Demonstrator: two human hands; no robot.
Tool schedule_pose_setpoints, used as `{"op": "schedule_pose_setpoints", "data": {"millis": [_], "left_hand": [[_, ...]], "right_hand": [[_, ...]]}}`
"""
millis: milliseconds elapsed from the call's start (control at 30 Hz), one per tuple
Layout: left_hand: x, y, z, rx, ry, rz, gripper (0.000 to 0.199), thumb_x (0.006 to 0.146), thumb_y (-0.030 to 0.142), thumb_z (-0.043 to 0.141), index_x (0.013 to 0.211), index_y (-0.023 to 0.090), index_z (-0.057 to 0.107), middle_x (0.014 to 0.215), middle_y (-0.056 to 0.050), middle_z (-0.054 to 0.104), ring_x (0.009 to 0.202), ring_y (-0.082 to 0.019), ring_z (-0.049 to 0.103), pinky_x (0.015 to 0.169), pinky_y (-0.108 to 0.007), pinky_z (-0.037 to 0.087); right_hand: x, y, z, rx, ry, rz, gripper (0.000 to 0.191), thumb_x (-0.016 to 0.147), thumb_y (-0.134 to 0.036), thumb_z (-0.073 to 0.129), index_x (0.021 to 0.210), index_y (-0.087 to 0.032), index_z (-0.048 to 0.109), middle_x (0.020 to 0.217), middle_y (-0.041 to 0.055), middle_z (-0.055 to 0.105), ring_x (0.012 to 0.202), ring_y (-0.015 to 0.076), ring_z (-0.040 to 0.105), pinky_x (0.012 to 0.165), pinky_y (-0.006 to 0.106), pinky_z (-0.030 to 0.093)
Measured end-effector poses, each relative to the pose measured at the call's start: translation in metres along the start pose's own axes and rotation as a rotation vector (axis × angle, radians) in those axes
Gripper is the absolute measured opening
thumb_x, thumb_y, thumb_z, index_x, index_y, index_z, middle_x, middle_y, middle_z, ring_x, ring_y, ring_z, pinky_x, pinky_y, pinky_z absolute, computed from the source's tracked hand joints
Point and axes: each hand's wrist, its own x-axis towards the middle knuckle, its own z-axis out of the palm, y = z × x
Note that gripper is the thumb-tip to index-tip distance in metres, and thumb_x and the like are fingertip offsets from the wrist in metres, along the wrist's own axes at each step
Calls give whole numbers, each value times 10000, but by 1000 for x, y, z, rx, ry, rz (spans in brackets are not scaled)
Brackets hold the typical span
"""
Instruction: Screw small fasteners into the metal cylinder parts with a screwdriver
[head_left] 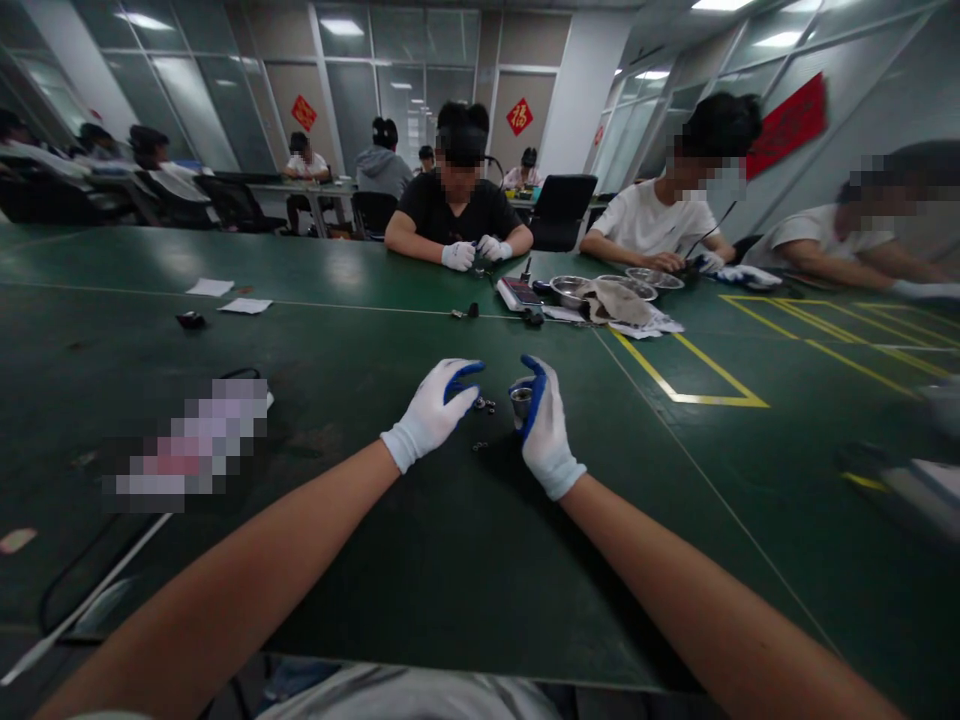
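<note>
My left hand point(435, 408), in a white glove with a blue palm, reaches in from the left with its fingers apart. Close to its fingertips, several small shiny metal pieces point(487, 406) lie on the green tabletop. A couple more tiny pieces point(480, 446) lie nearer to me. Opposite, my right hand point(546, 430), gloved the same way, curves round a small metal cup point(520, 404) at its palm side. The cup's mouth faces up; its contents are too small to make out. Part of the cup is hidden by the right glove.
Across the green table point(420, 560) are metal bowls point(570, 288), a grey cloth point(619, 303) and a box point(519, 293). Yellow tape point(712, 400) marks the right side. A blurred-out object point(199, 440) and a cable lie left. Several people sit beyond, some wearing gloves.
</note>
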Motion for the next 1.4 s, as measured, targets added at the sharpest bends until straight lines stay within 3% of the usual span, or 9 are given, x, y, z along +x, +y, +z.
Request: {"op": "schedule_pose_setpoints", "data": {"millis": [167, 400, 533, 633, 733, 933, 1100, 1267, 1400], "left_hand": [[-3, 12, 3, 70, -24, 48, 453, 773, 346, 851, 1183, 198, 727, 1196, -116, 680, 1179, -315, 650, 1086, -513, 526], [1, 7, 8, -177, 30, -89, 325, 820, 278, 803, 1113, 178, 704, 1130, -95, 703, 1087, -273, 699, 1032, -476, 554], [2, 4, 4, -197, 130, -101, 192, 898, 289, 709, 1052, 186, 658, 1060, -81, 730, 1031, -249, 699, 999, -442, 557], [2, 2, -1, -129, 229, -106, 119, 927, 290, 659, 998, 202, 623, 979, -60, 718, 952, -228, 682, 936, -400, 558], [3, -2, -5, -89, 312, -135, 86, 928, 273, 640, 969, 205, 608, 952, -50, 702, 913, -211, 668, 894, -366, 552], [6, -4, -5, -84, 324, -197, 72, 918, 253, 647, 926, 198, 602, 909, -38, 692, 872, -197, 658, 863, -347, 539], [6, -1, -4, -61, 312, -196, 77, 918, 256, 655, 911, 195, 610, 903, -44, 693, 884, -205, 661, 878, -356, 531], [7, -1, -3, -71, 310, -218, 73, 917, 255, 663, 923, 200, 616, 916, -46, 700, 899, -213, 664, 895, -376, 527], [7, -1, -2, -83, 300, -231, 75, 916, 260, 662, 911, 204, 613, 905, -43, 696, 893, -216, 661, 895, -385, 524]], "right_hand": [[1, -10, 21, -33, 70, -107, 677, 1023, -589, 384, 1627, -295, 304, 1102, 70, 625, 976, 227, 646, 954, 401, 532], [14, -1, 44, -26, -8, -181, 672, 1053, -560, 348, 1654, -280, 243, 1215, 100, 624, 1019, 233, 658, 1005, 453, 550], [23, 5, 41, -96, 63, -255, 549, 1065, -517, 341, 1562, -293, 406, 1278, 110, 636, 1098, 245, 645, 1012, 459, 552], [31, 7, 24, -279, 133, -247, 384, 1030, -466, 455, 1241, -230, 672, 1183, 132, 665, 1079, 274, 647, 980, 469, 556], [37, 8, 7, -529, 28, -203, 255, 948, -428, 618, 942, -212, 752, 976, 96, 673, 926, 257, 665, 884, 426, 563], [34, 3, 5, -838, -248, -208, 123, 873, -329, 755, 947, -244, 803, 979, 71, 716, 935, 252, 685, 893, 420, 546], [28, 0, -1, -642, -307, -128, 121, 861, -248, 731, 952, -219, 805, 996, 77, 769, 900, 226, 724, 882, 390, 578], [30, 2, -16, -300, -142, 53, 204, 836, -349, 728, 951, -196, 801, 906, 69, 805, 840, 220, 736, 813, 371, 597], [33, 1, -22, -248, -115, 123, 238, 800, -384, 746, 921, -187, 804, 883, 74, 812, 817, 218, 732, 794, 365, 597]]}}
